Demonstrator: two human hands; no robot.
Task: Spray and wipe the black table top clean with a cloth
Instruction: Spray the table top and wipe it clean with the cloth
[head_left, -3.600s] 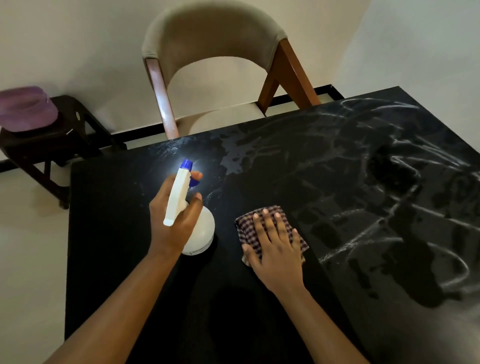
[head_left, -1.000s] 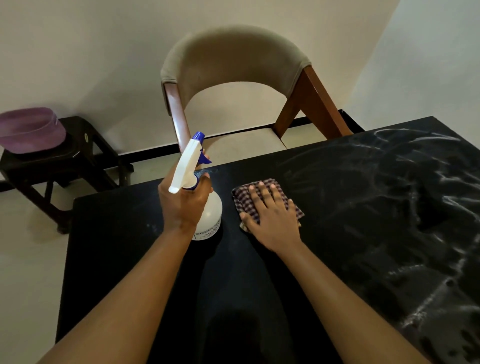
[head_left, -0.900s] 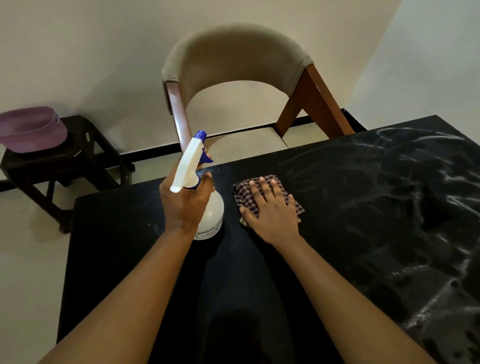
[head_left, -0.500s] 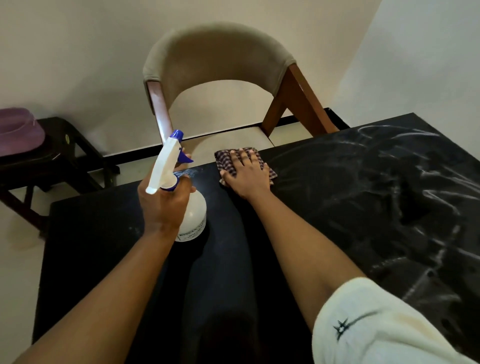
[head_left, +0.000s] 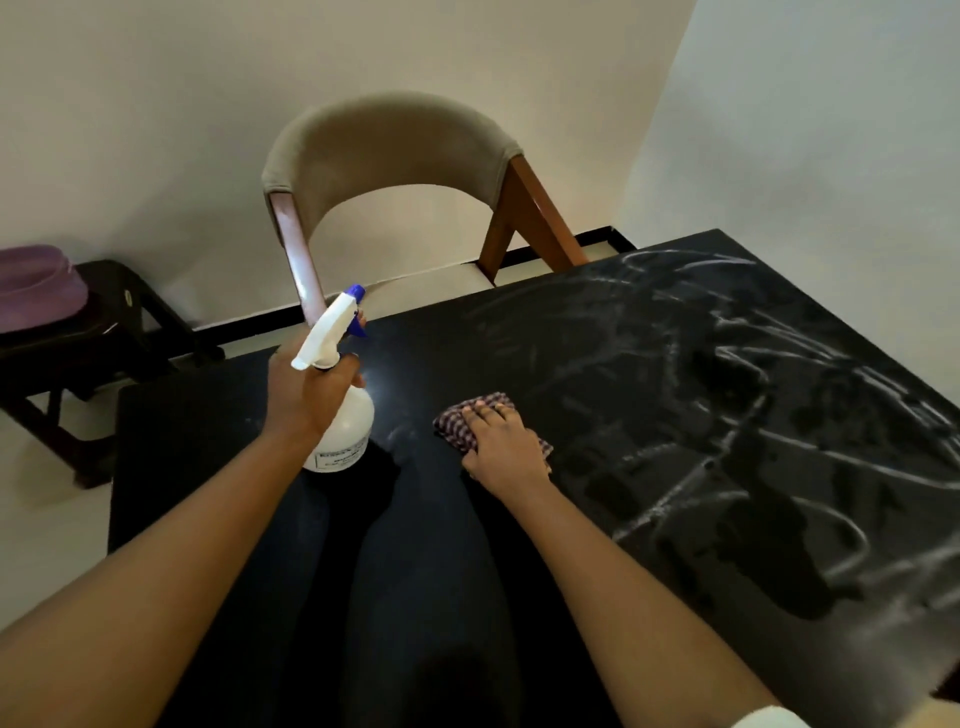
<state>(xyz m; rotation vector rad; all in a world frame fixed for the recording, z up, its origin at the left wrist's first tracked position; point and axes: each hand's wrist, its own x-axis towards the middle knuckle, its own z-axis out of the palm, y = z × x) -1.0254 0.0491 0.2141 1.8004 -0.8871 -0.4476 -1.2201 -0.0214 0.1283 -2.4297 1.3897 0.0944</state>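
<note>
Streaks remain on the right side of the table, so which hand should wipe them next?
Right hand: it lies flat on the checked cloth beside the streaks; the left hand grips the spray bottle.

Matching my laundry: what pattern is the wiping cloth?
Checked cloth, dark and pale, seen in the head view.

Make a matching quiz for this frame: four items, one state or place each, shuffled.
Items:
1. spray bottle
2. cloth
3. table
4. chair

States:
A. streaked with white smears on its right part
B. pressed flat under the right hand
C. stands beyond the far edge, empty
D. held in the left hand, nozzle pointing away

Pairs: 1-D, 2-B, 3-A, 4-C
</note>
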